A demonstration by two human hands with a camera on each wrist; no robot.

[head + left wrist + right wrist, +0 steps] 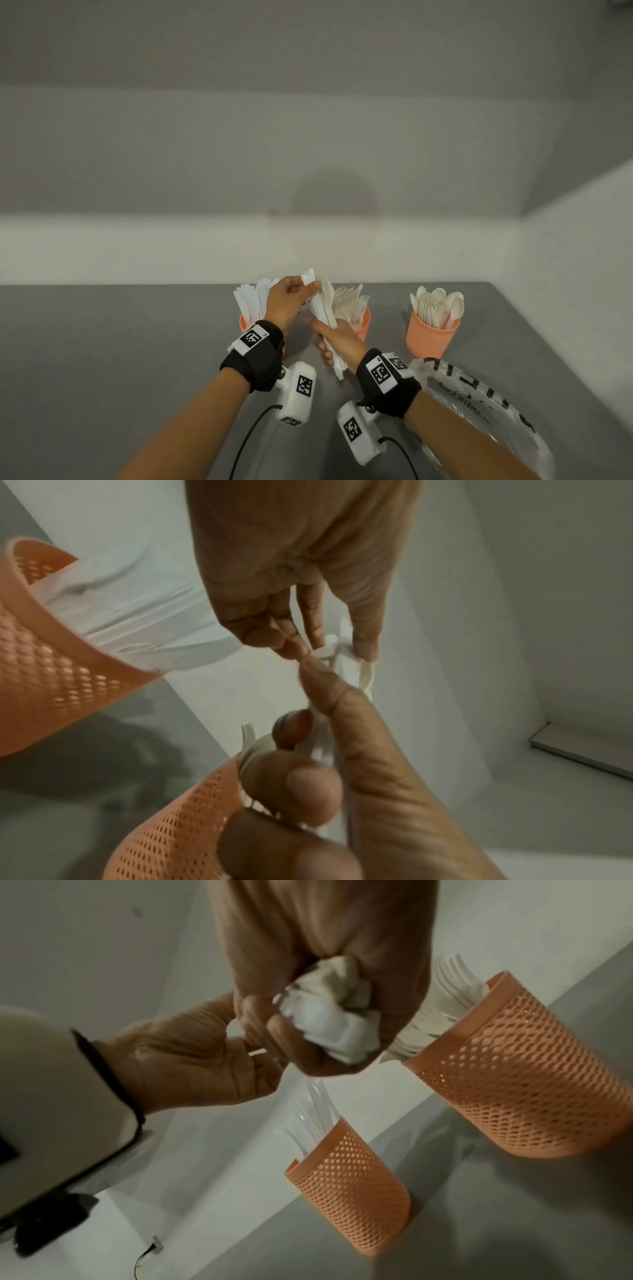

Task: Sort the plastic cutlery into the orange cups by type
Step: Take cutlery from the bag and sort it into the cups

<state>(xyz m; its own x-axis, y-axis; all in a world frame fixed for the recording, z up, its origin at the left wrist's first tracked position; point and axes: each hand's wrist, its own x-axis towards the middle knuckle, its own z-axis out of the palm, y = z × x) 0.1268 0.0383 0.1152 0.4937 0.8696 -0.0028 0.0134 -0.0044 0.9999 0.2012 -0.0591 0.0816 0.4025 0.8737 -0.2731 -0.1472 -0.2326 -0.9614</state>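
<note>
Grey tabletop (120, 342) under me, three orange cups along the wall. My right hand (342, 339) grips a bundle of white cutlery (323, 308), handles toward me, heads up and away; my left hand (291, 301) pinches its top.

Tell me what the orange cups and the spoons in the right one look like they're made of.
Orange cups: likely matte moulded plastic, going by the even grid of small holes in the walls. Spoons: cream, smooth, thin and identical, so probably plastic, though a plant-based material can't be ruled out.
</note>
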